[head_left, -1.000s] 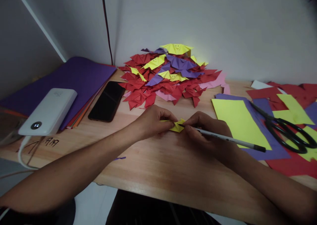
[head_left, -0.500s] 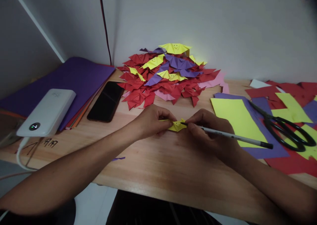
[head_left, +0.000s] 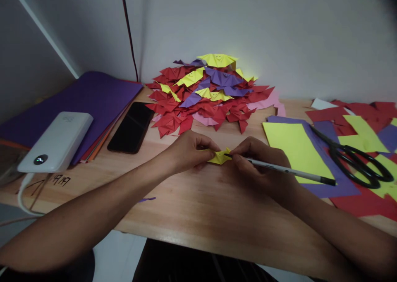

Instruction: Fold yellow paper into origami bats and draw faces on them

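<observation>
My left hand [head_left: 192, 150] pinches one end of a small folded yellow paper bat [head_left: 219, 156] just above the wooden table [head_left: 198, 216]. Between the fingers of my right hand [head_left: 263, 162] is a pen [head_left: 288, 170] with a pale barrel and a black end. Its tip reaches the right part of the yellow bat; whether it touches the paper I cannot tell. Behind my hands rises a heap of folded paper bats [head_left: 182, 108] in red, purple, yellow and pink, some yellow ones with small drawn faces.
At left, a white power bank [head_left: 57, 139] with a cable lies on purple paper sheets [head_left: 102, 92], beside a black phone [head_left: 132, 127]. To the right are yellow sheets [head_left: 294, 149], black-handled scissors [head_left: 356, 162] and paper scraps [head_left: 369, 110]. A wall [head_left: 279, 38] stands behind.
The pen's rear end has shifted slightly left, its tip staying by the yellow bat. Both hands keep their grip. The whole view has moved slightly.
</observation>
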{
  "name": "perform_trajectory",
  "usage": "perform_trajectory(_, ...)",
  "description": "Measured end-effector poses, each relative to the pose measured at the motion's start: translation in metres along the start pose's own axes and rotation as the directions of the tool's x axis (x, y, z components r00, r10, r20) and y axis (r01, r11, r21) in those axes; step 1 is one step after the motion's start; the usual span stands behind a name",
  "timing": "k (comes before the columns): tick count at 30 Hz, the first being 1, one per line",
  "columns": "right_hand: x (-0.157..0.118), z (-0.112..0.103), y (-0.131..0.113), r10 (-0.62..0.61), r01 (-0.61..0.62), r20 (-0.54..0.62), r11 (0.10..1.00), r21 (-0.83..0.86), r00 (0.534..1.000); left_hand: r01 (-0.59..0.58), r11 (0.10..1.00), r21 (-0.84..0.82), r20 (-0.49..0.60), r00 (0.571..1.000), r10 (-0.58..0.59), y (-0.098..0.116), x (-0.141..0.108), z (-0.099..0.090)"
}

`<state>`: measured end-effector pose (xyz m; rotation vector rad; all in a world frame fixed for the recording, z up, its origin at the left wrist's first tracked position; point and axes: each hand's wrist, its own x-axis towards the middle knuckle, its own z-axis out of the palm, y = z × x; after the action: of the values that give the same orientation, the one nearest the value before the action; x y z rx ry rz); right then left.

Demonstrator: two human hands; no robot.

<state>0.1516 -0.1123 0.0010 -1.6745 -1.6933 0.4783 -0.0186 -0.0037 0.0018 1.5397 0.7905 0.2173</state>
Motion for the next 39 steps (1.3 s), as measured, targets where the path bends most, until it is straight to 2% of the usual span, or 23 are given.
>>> perform_trajectory(31, -0.0002, 0.0010, 0.0023, -0.005, 0.005, -0.003, 1.000, -0.020, 1.000, -0.007, 1.000, -0.025, -0.009, 1.000, 0.007, -0.0023, 0.0009, 0.0001)
perform_trajectory(39, -0.0005, 0.0012, 0.0029, 0.004, -0.004, 0.002, 1.000, -0.020, 1.000, 0.013, 1.000, 0.010, -0.015, 1.000, -0.012, -0.0004, 0.0002, 0.0001)
